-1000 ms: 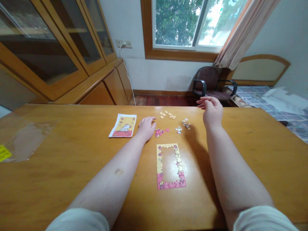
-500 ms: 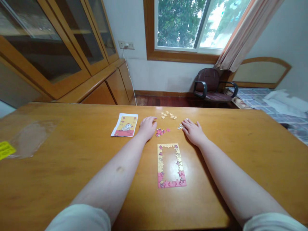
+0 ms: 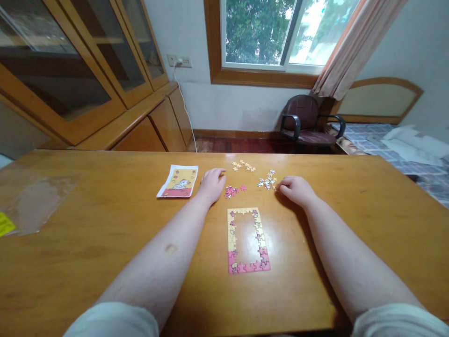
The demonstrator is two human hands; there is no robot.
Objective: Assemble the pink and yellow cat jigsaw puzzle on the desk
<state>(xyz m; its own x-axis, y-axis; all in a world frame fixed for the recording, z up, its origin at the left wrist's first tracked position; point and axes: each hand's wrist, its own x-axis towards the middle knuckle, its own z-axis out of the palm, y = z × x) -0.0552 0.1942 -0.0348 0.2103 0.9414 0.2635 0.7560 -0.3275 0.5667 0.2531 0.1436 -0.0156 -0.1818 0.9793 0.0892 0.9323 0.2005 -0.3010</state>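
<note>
One puzzle border [image 3: 232, 242], flat on surface [image 3: 87, 224]; right hand [image 3: 297, 189], curled at white pieces [image 3: 268, 181], grip contents indeterminable; left hand [image 3: 212, 184], grip slack, beside pink pieces [image 3: 230, 191]; hazard: sideways right-hand sweep could mix them

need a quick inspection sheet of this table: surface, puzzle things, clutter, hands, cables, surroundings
Surface: brown wooden table, glossy, reflecting light
Puzzle things: joined border with open middle; pink pieces, yellow pieces, whitish pieces loose beyond it; picture sheet to their left
Clutter: clear plastic packaging with yellow label, at left
Hands: left hand rests beside pink pieces; right hand at whitish pieces, fingers curled, grip unclear
Cables: white cable hangs from wall socket, beyond the table
Surroundings: cabinet, window, curtain, chair, bed
</note>
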